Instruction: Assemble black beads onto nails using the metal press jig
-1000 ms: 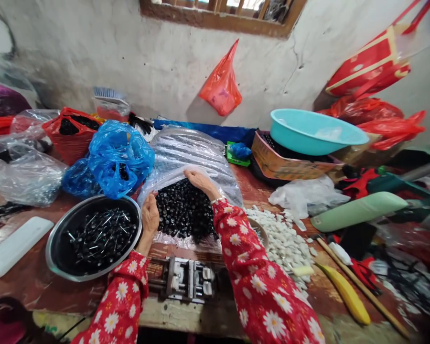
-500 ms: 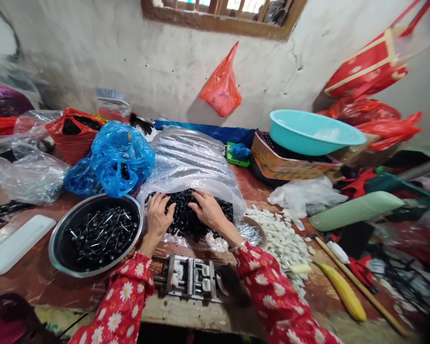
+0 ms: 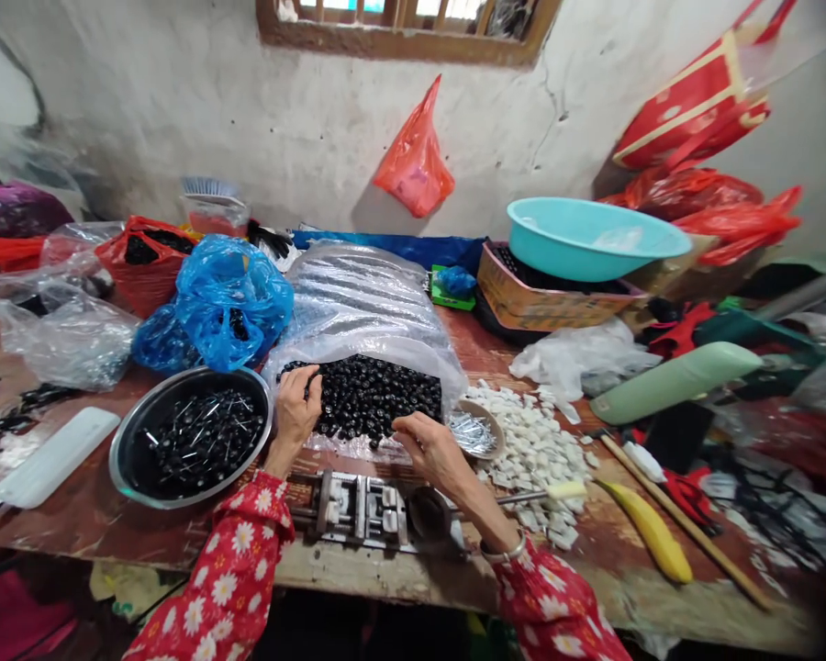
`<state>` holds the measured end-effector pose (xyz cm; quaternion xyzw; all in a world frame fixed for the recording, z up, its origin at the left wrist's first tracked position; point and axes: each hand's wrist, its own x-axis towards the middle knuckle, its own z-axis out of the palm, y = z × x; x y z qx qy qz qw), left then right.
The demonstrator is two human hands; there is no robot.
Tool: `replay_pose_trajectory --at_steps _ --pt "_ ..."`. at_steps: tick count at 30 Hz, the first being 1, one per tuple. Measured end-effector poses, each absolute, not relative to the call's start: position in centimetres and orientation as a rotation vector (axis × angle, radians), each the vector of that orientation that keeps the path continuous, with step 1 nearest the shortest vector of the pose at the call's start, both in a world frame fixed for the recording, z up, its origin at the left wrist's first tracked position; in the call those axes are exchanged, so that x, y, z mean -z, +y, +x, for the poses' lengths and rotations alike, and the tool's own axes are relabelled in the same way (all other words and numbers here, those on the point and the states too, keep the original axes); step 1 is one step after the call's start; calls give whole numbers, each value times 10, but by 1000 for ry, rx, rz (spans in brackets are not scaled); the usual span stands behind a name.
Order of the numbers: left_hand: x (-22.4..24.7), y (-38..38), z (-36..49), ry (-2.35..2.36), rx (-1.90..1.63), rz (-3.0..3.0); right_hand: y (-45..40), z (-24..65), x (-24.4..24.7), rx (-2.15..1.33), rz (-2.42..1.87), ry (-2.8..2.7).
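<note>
A heap of small black plastic caps (image 3: 378,390) spills from the mouth of a clear plastic bag (image 3: 364,285). At the heap's left edge, my left hand (image 3: 295,413) rests with thumb and fingers apart, holding nothing I can see. My right hand (image 3: 430,448) is at the heap's front right corner, its fingertips drawn together; whether a cap is between them is hidden. Directly in front of the heap lies a metal jig (image 3: 362,514) with clamp-like blocks. A small bowl of metal nails (image 3: 474,433) stands just behind my right hand.
On the left stands a metal basin (image 3: 117,459) of black-headed nails, with a blue plastic bag (image 3: 234,294) behind it. White pieces (image 3: 530,450), a yellow banana-shaped item (image 3: 651,532) and a hammer (image 3: 688,519) lie right. A turquoise basin (image 3: 592,243) sits on a box.
My right hand has come off the middle of the heap, back toward me and right. My left hand has shifted slightly left. The black caps lie flatter, and the view has moved a little.
</note>
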<state>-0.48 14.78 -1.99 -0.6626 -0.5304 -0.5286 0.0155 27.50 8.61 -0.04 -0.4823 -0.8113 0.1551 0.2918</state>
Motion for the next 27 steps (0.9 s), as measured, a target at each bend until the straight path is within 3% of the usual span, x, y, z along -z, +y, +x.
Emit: replay_pose_trajectory --at_steps 12,20,27 --pt "4 88 1 -1761 1531 -2444 72 272 10 -491 -1364 -2070" --pt "26 84 9 -1851 1004 -2629 79 254 13 -489 -1374 -2199" --pt "34 100 11 -1841 926 -2662 88 240 13 -414 -1453 -2330"
